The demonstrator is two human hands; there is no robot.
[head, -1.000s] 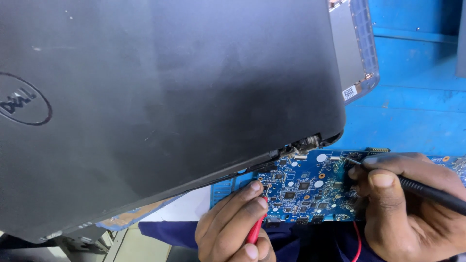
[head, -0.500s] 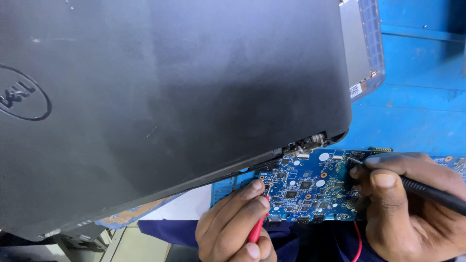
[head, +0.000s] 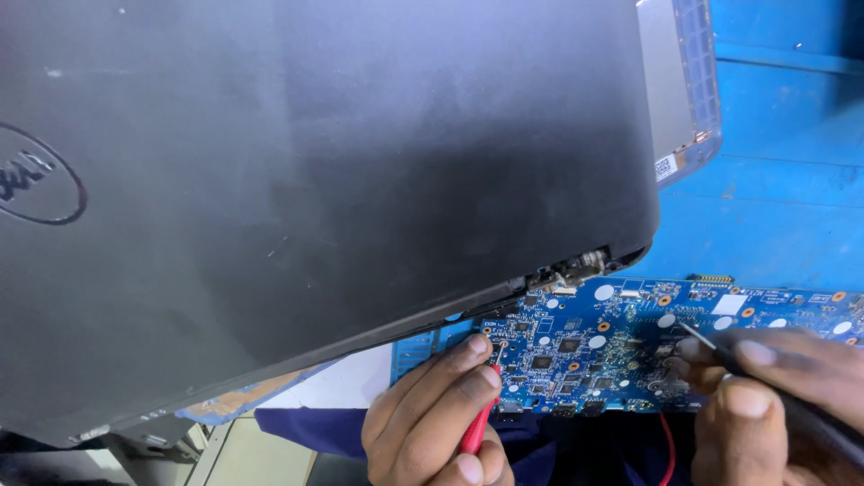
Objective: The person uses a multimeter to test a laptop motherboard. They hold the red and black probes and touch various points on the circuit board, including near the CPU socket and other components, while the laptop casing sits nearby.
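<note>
A blue circuit board (head: pixel 621 346) lies at the lower right, partly under the edge of a large black laptop lid (head: pixel 315 180). My left hand (head: pixel 432 418) pinches a red test probe (head: pixel 477 423), its tip touching the board's left edge. My right hand (head: pixel 774 396) holds a black test probe (head: pixel 720 351) whose metal tip rests on the middle of the board. A red wire (head: pixel 668 450) hangs below the board.
The laptop lid fills most of the view and hides what is beneath it. A grey laptop part with a clear edge (head: pixel 684 81) sticks out at the top right. The blue workbench (head: pixel 783 198) shows on the right. White paper (head: pixel 346 382) lies under the lid's edge.
The view has shifted slightly. My right hand has drawn the black probe a little to the right on the board. My left hand keeps the red probe at the same spot.
</note>
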